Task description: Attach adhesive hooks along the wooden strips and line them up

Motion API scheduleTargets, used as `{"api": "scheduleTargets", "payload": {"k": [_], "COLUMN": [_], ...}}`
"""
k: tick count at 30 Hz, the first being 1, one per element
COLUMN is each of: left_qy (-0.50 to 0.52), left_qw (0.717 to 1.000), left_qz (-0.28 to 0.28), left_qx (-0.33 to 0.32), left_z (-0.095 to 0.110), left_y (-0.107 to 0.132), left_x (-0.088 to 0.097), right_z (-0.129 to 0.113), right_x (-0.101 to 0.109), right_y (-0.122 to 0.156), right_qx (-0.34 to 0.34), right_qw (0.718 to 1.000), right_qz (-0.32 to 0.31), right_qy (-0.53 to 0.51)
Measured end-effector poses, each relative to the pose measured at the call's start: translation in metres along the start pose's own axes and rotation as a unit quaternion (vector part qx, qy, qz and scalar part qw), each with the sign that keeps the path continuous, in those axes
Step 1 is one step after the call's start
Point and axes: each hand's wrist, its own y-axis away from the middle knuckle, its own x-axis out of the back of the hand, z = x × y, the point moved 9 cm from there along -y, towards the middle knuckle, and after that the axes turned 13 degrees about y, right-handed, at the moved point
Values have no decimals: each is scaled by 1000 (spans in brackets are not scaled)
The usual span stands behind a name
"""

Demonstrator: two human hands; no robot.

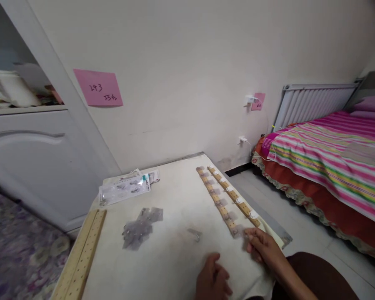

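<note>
My right hand (262,248) is at the near end of a wooden strip (215,197), thumb and forefinger pinched at the edge of a clear plastic square (237,230). More clear squares lie along that strip. Beside it runs a second wooden strip (234,194) bearing several white rounded pieces (239,200). My left hand (213,277) hovers low over the table, its fingers loosely curled and apart, with nothing visible in them. A single clear piece with a small metal hook (194,234) lies between the hands and a heap of similar clear squares (138,234).
Flat plastic packets (125,189) lie at the table's (171,271) back left. Drilled wooden strips (81,258) line its left edge. A white cabinet (28,166) stands left, the wall behind, and a bed (328,154) to the right.
</note>
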Motion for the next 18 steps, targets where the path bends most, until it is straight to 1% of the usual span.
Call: {"api": "scheduleTargets", "payload": {"k": [2,3,6,9,11,15,18], "left_qy": [87,114,164,202,216,217,224], "left_qw": [996,993,985,977,974,973,971], "left_qz": [-23,-29,-28,-25,-24,-33,-36], "left_qx": [1,17,48,64,72,74,76], "left_z": [2,1,2,4,4,1,-1], "left_y": [-23,-31,-44,-51,-55,-62,-66], "left_x": [-27,-37,-53,-60,-63,-67,-67], "right_z": [4,6,16,26,28,22,15], "right_x": [2,3,2,-4,-9,-17,-21], "right_y": [4,5,9,18,23,30,31], "right_qx": [-2,-6,-37,-82,-103,-130,-145], "right_qw": [999,997,989,974,962,938,927], "right_qz": [-8,-12,-28,-44,-52,-70,-79], "right_qy": [-52,-75,-142,-205,-247,-314,-337]}}
